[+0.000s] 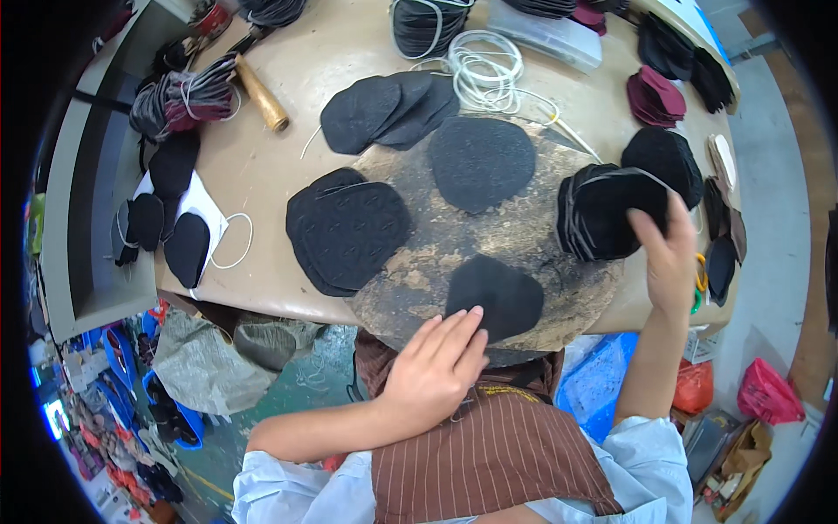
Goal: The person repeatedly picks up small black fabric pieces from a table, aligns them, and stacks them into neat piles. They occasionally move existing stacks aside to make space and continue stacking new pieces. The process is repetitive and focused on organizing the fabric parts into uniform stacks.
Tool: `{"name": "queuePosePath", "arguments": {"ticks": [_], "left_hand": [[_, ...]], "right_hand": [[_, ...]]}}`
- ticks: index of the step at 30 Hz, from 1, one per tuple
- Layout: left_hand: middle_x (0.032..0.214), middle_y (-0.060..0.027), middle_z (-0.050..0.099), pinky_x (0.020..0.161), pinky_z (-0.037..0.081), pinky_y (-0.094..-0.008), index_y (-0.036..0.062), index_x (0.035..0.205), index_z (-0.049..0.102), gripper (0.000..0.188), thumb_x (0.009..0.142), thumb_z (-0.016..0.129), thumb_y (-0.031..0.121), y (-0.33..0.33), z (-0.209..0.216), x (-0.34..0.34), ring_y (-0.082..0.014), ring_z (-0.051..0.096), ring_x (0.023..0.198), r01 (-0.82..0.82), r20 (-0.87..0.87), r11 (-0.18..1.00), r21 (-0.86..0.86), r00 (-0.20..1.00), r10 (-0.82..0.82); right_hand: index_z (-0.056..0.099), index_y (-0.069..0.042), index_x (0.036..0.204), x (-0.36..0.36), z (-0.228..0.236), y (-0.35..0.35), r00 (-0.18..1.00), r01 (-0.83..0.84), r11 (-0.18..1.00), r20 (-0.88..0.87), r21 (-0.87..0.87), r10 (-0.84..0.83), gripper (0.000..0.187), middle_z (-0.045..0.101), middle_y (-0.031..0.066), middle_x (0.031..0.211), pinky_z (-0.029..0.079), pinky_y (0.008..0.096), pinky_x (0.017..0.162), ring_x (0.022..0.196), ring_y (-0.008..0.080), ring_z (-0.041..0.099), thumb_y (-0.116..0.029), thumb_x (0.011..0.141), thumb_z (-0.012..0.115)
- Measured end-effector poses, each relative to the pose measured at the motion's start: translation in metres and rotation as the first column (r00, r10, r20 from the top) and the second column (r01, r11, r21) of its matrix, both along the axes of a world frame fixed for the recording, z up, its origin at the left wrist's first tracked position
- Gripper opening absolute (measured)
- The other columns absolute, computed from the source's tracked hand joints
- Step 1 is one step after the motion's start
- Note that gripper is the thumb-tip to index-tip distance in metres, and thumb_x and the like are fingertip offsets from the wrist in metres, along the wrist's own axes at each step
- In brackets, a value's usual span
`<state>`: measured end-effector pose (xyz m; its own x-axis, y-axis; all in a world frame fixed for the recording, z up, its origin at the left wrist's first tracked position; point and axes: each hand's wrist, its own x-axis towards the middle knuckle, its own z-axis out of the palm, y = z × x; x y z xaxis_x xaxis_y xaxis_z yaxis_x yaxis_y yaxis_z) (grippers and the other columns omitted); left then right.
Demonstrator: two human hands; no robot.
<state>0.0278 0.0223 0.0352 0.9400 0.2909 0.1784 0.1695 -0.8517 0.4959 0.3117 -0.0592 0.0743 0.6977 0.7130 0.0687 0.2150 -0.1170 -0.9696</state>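
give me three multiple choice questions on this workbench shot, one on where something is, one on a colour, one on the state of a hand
1. Where is the wooden-handled tool?
A. far left part of the table
B. in the right hand
C. on the round board

2. What colour is the stack of pieces at the far right of the table?
A. yellow
B. maroon
C. white

3. What is the left hand doing?
A. gripping scissors
B. hanging off the table
C. resting flat, fingers on a black piece

Answers: 1 A, it lies beside the cord bundles. 2 B, dark red against the black stacks. 3 C, open fingers touch the piece on the worn round board.
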Motion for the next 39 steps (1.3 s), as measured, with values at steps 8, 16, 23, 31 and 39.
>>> {"name": "queuePosePath", "arguments": {"ticks": [8, 16, 23, 31, 39], "left_hand": [[0.142, -0.0302, 0.031, 0.103, 0.031, -0.0542, 0.0218, 0.124, 0.060, 0.059, 0.070, 0.078, 0.037, -0.016, -0.017, -0.038, -0.0394, 0.038, 0.130, -0.207, -0.042, 0.977, -0.049, 0.978, 0.205], [0.141, -0.0291, 0.033, 0.102, 0.033, -0.0530, 0.0198, 0.120, 0.062, 0.054, 0.070, 0.078, 0.034, -0.013, -0.023, -0.042, -0.0385, 0.042, 0.127, -0.186, -0.026, 0.980, -0.075, 0.982, 0.185], [0.140, -0.0285, 0.035, 0.100, 0.036, -0.0522, 0.0154, 0.116, 0.062, 0.050, 0.070, 0.078, 0.030, -0.010, -0.029, -0.047, -0.0377, 0.047, 0.123, -0.174, 0.025, 0.978, -0.112, 0.984, 0.178], [0.139, -0.0269, 0.035, 0.099, 0.036, -0.0491, 0.0201, 0.127, 0.056, 0.060, 0.072, 0.077, 0.032, -0.012, -0.029, -0.045, -0.0343, 0.043, 0.126, -0.201, 0.010, 0.977, -0.075, 0.979, 0.203], [0.140, -0.0188, 0.035, 0.101, 0.030, -0.0469, 0.0236, 0.136, 0.050, 0.069, 0.073, 0.075, 0.037, -0.015, -0.030, -0.041, -0.0282, 0.041, 0.126, -0.193, -0.088, 0.977, 0.088, 0.976, 0.201]], "right_hand": [[0.063, 0.002, 0.094, -0.078, -0.025, -0.001, 0.897, -0.403, 0.881, -0.295, -0.247, 0.328, 0.015, 0.062, 0.0010, 0.083, 0.047, 0.0230, 0.070, 0.080, 0.0055, 0.056, -0.005, 0.083, 0.070], [0.064, 0.003, 0.093, -0.081, -0.033, 0.008, 0.881, -0.457, 0.822, -0.304, -0.339, 0.364, 0.017, 0.067, 0.0048, 0.082, 0.049, 0.0257, 0.069, 0.078, 0.0069, 0.059, -0.008, 0.082, 0.071], [0.066, 0.003, 0.094, -0.084, -0.026, 0.015, 0.891, -0.453, 0.794, -0.236, -0.405, 0.388, 0.019, 0.068, 0.0078, 0.082, 0.050, 0.0267, 0.069, 0.077, 0.0089, 0.062, -0.008, 0.080, 0.073], [0.066, 0.004, 0.094, -0.084, -0.029, 0.014, 0.890, -0.456, 0.786, -0.218, -0.419, 0.400, 0.021, 0.068, 0.0104, 0.081, 0.050, 0.0275, 0.069, 0.077, 0.0104, 0.063, -0.009, 0.079, 0.074], [0.066, 0.002, 0.091, -0.093, -0.032, 0.005, 0.959, -0.278, 0.842, -0.089, -0.462, 0.268, 0.023, 0.069, 0.0107, 0.078, 0.050, 0.0266, 0.064, 0.072, 0.0126, 0.065, -0.013, 0.078, 0.077]]}}
